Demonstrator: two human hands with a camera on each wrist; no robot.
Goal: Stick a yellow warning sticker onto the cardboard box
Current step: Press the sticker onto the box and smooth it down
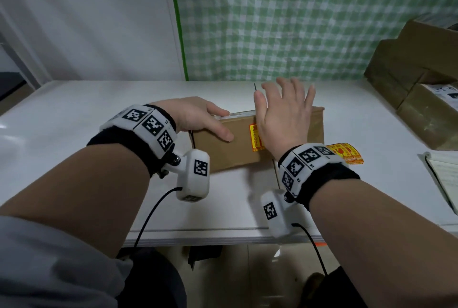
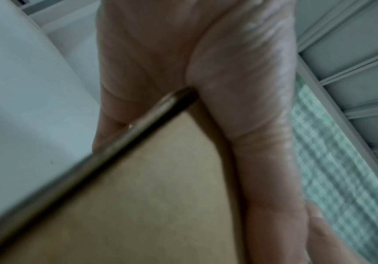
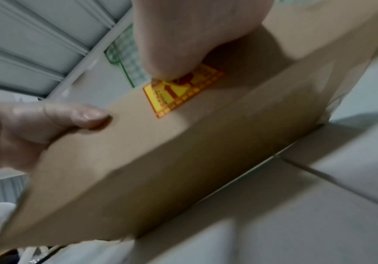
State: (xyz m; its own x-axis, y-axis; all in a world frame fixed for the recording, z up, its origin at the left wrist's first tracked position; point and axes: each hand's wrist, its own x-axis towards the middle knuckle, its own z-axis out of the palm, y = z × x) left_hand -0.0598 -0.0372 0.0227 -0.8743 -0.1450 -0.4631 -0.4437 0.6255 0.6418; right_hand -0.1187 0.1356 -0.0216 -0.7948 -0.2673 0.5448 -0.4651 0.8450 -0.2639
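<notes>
Only right wrist shows hand (image 3: pixel 183 35) pressing sticker (image 3: pixel 178 92)

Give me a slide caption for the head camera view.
Left hand steadies the cardboard box while the right hand presses flat on the yellow warning sticker.

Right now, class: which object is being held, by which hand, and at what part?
The left hand holds the cardboard box at its left end, thumb on the near face. The right hand, fingers spread, presses its palm on the yellow warning sticker; no grip there.

Brown cardboard box (image 1: pixel 223 151) — yellow sticker (image 1: pixel 255 139) on top
</notes>
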